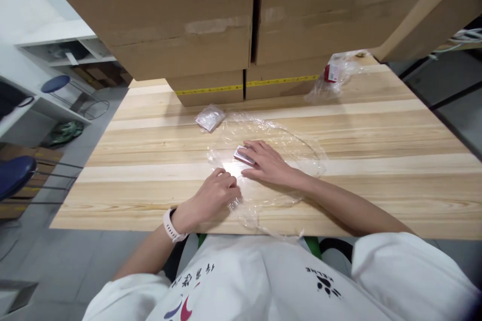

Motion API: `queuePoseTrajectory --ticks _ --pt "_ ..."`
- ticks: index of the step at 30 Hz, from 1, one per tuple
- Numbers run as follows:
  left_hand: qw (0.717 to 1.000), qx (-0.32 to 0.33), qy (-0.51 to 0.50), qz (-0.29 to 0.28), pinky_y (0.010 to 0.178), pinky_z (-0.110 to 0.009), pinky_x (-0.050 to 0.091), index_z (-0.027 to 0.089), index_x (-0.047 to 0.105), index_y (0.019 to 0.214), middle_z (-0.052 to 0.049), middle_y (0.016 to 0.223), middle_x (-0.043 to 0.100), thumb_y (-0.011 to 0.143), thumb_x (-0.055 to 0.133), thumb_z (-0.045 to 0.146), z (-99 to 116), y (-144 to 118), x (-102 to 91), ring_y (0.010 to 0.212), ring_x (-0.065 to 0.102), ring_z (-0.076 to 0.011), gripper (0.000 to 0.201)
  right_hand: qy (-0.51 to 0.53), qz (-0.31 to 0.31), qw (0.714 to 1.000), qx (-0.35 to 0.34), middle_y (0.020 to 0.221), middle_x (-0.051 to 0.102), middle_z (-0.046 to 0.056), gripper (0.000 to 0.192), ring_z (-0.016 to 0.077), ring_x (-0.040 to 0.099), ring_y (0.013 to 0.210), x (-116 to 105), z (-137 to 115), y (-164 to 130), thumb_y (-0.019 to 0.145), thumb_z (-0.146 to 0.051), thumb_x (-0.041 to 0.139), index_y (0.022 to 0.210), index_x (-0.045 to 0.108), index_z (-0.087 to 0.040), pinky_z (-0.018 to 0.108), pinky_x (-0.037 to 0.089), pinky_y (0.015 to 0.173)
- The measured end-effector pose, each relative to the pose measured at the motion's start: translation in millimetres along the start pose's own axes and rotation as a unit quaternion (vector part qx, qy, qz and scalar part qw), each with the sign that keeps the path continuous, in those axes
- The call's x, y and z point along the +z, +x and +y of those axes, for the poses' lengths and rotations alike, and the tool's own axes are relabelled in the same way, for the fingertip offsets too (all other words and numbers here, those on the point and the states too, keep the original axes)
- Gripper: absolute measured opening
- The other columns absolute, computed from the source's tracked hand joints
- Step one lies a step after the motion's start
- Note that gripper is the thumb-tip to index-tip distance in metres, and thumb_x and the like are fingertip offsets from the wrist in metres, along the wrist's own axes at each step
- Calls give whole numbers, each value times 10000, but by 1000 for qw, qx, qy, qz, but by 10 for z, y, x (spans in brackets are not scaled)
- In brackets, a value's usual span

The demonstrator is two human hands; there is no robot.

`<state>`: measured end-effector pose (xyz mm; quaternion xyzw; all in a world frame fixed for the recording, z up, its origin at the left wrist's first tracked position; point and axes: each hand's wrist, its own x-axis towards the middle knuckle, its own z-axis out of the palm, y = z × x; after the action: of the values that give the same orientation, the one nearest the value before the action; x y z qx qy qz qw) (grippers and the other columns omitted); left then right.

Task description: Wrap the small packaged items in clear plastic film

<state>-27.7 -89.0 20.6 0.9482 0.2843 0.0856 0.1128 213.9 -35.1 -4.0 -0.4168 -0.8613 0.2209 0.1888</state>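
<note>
A sheet of clear plastic film (278, 133) lies crinkled and spread on the wooden table in front of me. My right hand (267, 164) rests on it, fingers over a small flat box (244, 156) with a white top and a reddish side; the thumb is on the near side. Part of the box is hidden under the fingers. Just to the left, my left hand (218, 191) is closed, its curled fingers pinching the film's left edge. Beyond the hands sits a small flat packet wrapped in clear plastic (210, 118).
Large cardboard boxes (161, 20) are stacked along the table's far side, with a yellow tape measure (211, 89) running along their base. At the back right lies a crumpled plastic bag (344, 72) with a red item (331, 73). Blue stools (17, 176) stand left of the table (124, 180).
</note>
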Motion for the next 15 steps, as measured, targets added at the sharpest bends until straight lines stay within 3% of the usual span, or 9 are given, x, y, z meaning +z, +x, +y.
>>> queuePoseTrajectory --ticks 5,10,15 --pt "995 -42 -24 83 710 -306 383 214 753 910 -36 816 676 956 550 37 25 -392 -45 749 581 -163 274 -49 54 997 -29 1443 585 118 394 279 497 1311 337 180 74 1065 -366 440 1387 623 -230 484 422 1104" --pt "984 -117 -58 122 633 -247 417 250 780 979 -17 792 679 937 565 32 -8 -948 -178 703 583 -140 309 -40 88 995 -39 1388 626 104 399 267 518 1294 324 255 43 1080 -361 386 1388 618 -262 493 455 1081" --pt "970 -196 -13 143 638 -275 446 269 797 947 -11 796 713 911 574 71 -202 -1366 -265 706 618 -158 301 -26 80 995 -57 1367 633 116 395 279 550 1245 231 286 -35 1073 -356 401 1378 634 -266 512 484 1048"
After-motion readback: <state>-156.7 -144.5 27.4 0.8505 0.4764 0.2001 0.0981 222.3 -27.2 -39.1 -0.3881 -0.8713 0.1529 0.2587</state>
